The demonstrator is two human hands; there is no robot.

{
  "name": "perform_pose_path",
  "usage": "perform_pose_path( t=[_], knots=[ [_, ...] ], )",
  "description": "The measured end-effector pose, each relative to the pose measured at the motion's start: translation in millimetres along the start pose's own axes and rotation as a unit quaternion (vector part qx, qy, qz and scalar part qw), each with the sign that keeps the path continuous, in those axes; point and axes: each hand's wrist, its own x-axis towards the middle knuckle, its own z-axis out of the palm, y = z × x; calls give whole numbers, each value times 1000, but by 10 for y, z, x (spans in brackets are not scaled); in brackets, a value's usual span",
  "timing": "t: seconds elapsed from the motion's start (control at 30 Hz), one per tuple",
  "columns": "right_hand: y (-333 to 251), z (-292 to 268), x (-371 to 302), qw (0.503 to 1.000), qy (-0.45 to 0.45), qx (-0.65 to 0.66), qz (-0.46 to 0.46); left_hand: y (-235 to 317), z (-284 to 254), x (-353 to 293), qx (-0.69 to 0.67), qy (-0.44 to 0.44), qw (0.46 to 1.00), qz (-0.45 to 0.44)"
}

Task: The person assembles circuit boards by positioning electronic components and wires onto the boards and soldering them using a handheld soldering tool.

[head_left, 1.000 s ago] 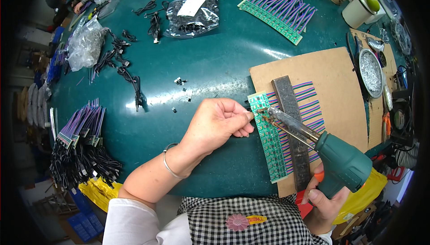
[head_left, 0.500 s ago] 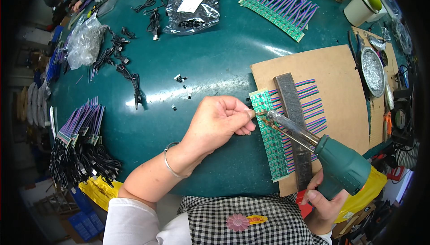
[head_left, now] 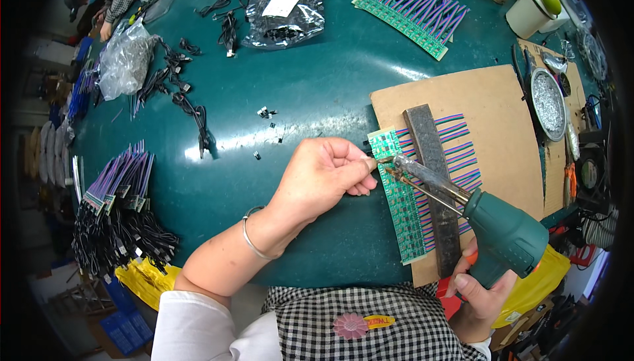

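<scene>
My right hand (head_left: 487,295) grips the handle of a dark green soldering gun (head_left: 508,239). Its metal barrel points left, and the tip meets the upper part of a green circuit board panel (head_left: 403,212). At that panel's left edge, my left hand (head_left: 323,176) is closed in a pinch beside the tip. Whatever its fingertips hold is too small and covered to make out. Striped ribbon wires (head_left: 461,153) run right from the panel. Across them lies a dark, heavy-looking bar (head_left: 432,193), with a brown cardboard sheet (head_left: 505,117) underneath.
Small black parts (head_left: 266,113) lie left of the panel. More wired boards (head_left: 403,23) sit at the back. Bundled black cables (head_left: 122,235) are at left, near a clear plastic bag (head_left: 125,61). A round metal dish (head_left: 548,105) stands right. Another person (head_left: 109,1) is far left.
The soldering gun's tip and my left fingers have shifted slightly upward along the panel. At the far left, the other person has leaned further into view.
</scene>
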Motion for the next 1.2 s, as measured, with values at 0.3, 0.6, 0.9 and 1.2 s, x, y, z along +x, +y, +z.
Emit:
perform_pose_path(
  t=[0.3, 0.6, 0.9, 1.2],
  knots=[
    [-31, -129, 93, 995, 25, 65, -65, 17, 4, 12, 10, 4, 1000, 5],
    [-242, -666, 379, 953, 67, 151, -254, 17, 38, -8, 33, 17, 999, 19],
    [-139, -849, 669, 945, 247, 51, -210, 46, 42, -42, 30, 14, 999, 0],
    [-126, -616, 403, 966, 159, 73, -191, 314, -661, -186, 201, 119, 960, 153]
  ],
)
